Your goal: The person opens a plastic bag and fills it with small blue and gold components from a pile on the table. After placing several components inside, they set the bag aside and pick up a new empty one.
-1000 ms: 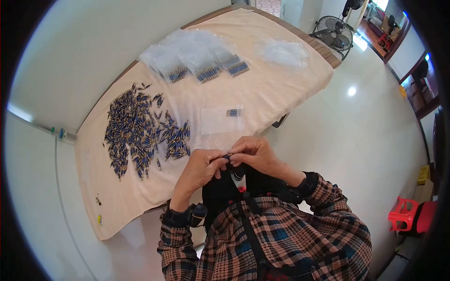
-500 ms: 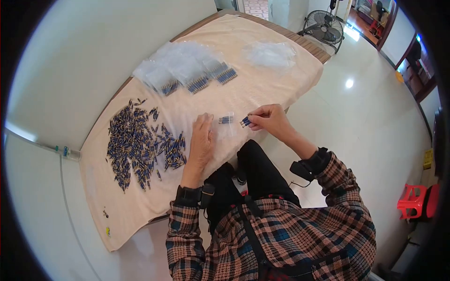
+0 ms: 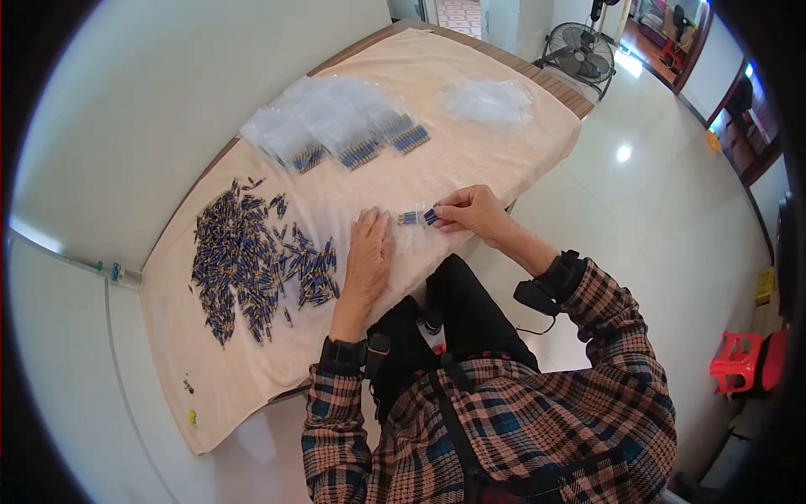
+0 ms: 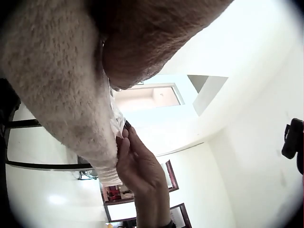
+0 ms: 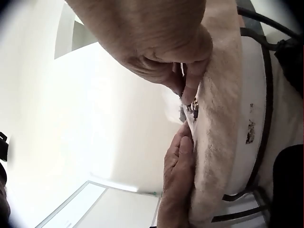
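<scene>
A clear plastic bag (image 3: 406, 238) lies flat near the table's front edge, with several small blue plugs (image 3: 408, 218) with gold-coloured ends inside it. My left hand (image 3: 368, 254) rests on the bag's left part, fingers stretched out and together. At the bag's right end, my right hand (image 3: 480, 215) pinches a few more blue plugs (image 3: 431, 216) between thumb and fingers, right at the opening. In the right wrist view, the pinching fingertips (image 5: 189, 92) are close over the cloth, and the left hand (image 5: 179, 175) lies opposite them.
A large heap of loose blue plugs (image 3: 231, 260) spreads on the cloth (image 3: 269, 357) at left, with a smaller pile (image 3: 309, 273) beside it. Filled bags (image 3: 327, 122) overlap at the back; flat plastic bags (image 3: 487, 101) lie back right. A fan (image 3: 579, 55) stands on the floor.
My hands came apart from in front of my lap. The left moved onto the bag; the right carried the plugs to the bag's right end, most recently shifting slightly left.
</scene>
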A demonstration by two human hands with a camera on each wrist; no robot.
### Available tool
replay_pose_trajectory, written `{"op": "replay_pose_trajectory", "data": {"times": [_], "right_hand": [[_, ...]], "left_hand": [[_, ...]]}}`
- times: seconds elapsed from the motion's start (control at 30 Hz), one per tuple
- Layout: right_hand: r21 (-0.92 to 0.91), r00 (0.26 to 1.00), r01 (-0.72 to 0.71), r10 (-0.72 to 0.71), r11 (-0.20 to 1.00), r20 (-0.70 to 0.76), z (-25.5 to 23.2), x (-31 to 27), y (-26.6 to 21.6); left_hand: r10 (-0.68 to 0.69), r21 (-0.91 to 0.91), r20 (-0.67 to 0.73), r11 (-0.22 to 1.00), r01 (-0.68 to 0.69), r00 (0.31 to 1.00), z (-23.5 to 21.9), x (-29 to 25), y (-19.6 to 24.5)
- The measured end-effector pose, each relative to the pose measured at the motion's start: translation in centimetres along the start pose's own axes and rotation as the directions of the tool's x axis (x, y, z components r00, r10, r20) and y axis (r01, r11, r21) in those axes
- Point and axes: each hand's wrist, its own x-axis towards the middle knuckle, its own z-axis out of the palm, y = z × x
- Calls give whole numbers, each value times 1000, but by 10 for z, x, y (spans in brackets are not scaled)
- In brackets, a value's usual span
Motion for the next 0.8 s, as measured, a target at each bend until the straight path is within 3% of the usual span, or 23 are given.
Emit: {"op": "replay_pose_trajectory", "data": {"times": [0.23,0.33,0.47,0.63,0.73,0.8], "right_hand": [[-59,999,45,-45,997,12,12,-1,5],[-279,998,52,-55,959,-3,19,-5,-1],[-323,983,168,-184,931,-18,28,3,12],[-446,977,182,-213,876,-18,28,2,15],[-620,909,332,-417,711,8,28,2,21],[-663,880,373,-474,649,31,27,-1,19]], "left_hand": [[-29,11,17,1000,28,999,0,0,0],[-30,20,18,999,29,999,1,0,0],[-30,38,25,999,29,999,1,0,0],[-23,40,32,999,21,999,1,0,0],[-19,37,33,999,17,999,0,0,0],[-16,32,34,999,15,999,0,-1,-1]]}}
